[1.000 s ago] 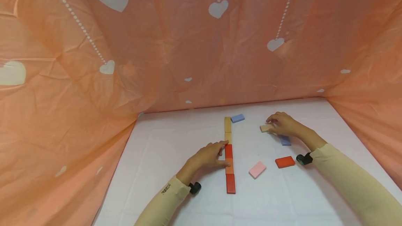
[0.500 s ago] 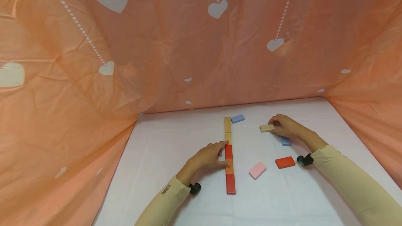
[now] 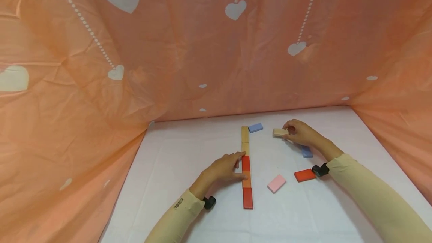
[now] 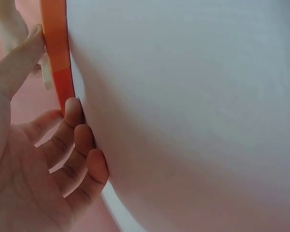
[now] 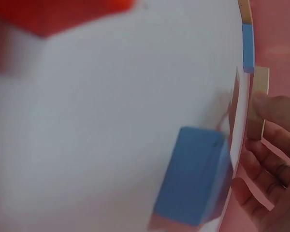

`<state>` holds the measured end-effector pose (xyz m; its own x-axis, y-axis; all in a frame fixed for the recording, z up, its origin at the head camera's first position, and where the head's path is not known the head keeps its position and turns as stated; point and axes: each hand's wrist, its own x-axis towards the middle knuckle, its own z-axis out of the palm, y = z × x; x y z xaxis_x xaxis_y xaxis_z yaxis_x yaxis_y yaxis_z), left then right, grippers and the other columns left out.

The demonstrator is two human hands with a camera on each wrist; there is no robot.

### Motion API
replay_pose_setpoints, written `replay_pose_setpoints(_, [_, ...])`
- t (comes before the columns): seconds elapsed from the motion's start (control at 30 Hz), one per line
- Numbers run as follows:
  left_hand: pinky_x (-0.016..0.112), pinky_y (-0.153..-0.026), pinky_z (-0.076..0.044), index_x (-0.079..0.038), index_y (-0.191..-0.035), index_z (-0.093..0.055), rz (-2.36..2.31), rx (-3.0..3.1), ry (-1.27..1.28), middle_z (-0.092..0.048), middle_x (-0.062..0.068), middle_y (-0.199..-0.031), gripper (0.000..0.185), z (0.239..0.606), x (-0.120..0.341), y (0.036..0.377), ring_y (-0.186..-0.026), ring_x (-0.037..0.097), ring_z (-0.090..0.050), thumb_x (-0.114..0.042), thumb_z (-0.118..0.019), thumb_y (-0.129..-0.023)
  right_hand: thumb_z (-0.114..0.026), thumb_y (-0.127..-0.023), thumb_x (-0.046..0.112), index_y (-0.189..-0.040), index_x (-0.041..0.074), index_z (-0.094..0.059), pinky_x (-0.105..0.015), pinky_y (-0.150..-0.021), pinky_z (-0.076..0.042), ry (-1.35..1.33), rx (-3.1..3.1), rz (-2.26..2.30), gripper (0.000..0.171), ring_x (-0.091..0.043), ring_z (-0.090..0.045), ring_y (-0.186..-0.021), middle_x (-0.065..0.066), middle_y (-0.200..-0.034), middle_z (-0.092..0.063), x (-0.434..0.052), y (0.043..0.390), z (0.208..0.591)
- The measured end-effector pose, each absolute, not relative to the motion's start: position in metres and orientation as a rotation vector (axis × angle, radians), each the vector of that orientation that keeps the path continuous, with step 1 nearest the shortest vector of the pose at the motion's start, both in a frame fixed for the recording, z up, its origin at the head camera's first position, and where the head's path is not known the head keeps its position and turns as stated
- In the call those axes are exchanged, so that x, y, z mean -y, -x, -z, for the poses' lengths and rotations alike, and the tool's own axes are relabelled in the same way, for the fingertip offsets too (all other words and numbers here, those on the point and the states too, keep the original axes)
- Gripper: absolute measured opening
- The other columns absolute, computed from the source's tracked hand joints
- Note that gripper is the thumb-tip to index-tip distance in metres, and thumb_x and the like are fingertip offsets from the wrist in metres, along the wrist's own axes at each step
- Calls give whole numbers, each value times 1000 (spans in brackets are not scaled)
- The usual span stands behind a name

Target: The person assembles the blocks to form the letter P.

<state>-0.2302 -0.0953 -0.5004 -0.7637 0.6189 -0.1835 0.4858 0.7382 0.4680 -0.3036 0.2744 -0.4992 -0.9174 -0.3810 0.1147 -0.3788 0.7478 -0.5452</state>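
Note:
In the head view, my right hand (image 3: 302, 133) pinches a pale wooden block (image 3: 279, 132) between thumb and fingers, a little above the table. The right wrist view shows the same pale block (image 5: 259, 82) off the surface, and a blue block (image 5: 188, 176) lying below the hand. My left hand (image 3: 223, 168) rests beside a straight row of blocks laid end to end. Its index finger touches a natural wood block (image 3: 245, 147) and its thumb reaches the orange block (image 3: 247, 183). Between them sits a red block (image 3: 245, 163); a darker red block (image 3: 248, 198) ends the row nearest me.
A blue block (image 3: 255, 127) lies just right of the row's far end. On the white-covered table (image 3: 189, 134) a pink block (image 3: 276, 183) and a red block (image 3: 304, 175) lie right of the row. Orange cloth (image 3: 202, 55) hangs around the table.
My right hand has raised the pale wooden block off the table and shifted it slightly left and away from me. The left hand stays in place along the row.

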Motion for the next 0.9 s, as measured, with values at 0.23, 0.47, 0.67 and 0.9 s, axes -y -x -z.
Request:
replay_pose_setpoints(0.23, [27, -76, -42, -14, -164, -44, -557, -2618, -834, -57, -5, -98, 91, 499, 95, 230, -91, 10, -50, -51, -85, -91, -84, -93, 14, -116, -5, -69, -42, -81, -48, 667, -2958, 922, 33, -25, -56, -88, -11, -96, -63, -263, 311, 494])
replay_pose_setpoints(0.47, [26, -75, -42, -13, -164, -45, -562, -2622, -848, -57, -6, -97, 92, 502, 94, 230, -89, 9, -50, -50, -86, -90, -83, -94, 14, -116, -3, -69, -42, -82, -47, 632, -2949, 954, 31, -27, -57, -91, -12, -98, -63, -253, 315, 485])
replay_pose_setpoints(0.67, [26, -74, -42, -13, -164, -45, -553, -2630, -843, -56, -6, -97, 93, 501, 94, 229, -89, 9, -50, -51, -86, -90, -81, -93, 10, -110, -3, -70, -41, -82, -46, 588, -2925, 1024, 24, -27, -59, -89, -13, -95, -64, -249, 322, 489])
replay_pose_setpoints(0.9, [25, -73, -41, -13, -163, -45, -572, -2628, -845, -55, -7, -97, 92, 501, 94, 229, -88, 9, -49, -51, -86, -90, -80, -94, 13, -110, -2, -70, -40, -82, -45, 464, -2897, 1027, 24, -28, -59, -89, -12, -95, -64, -247, 331, 497])
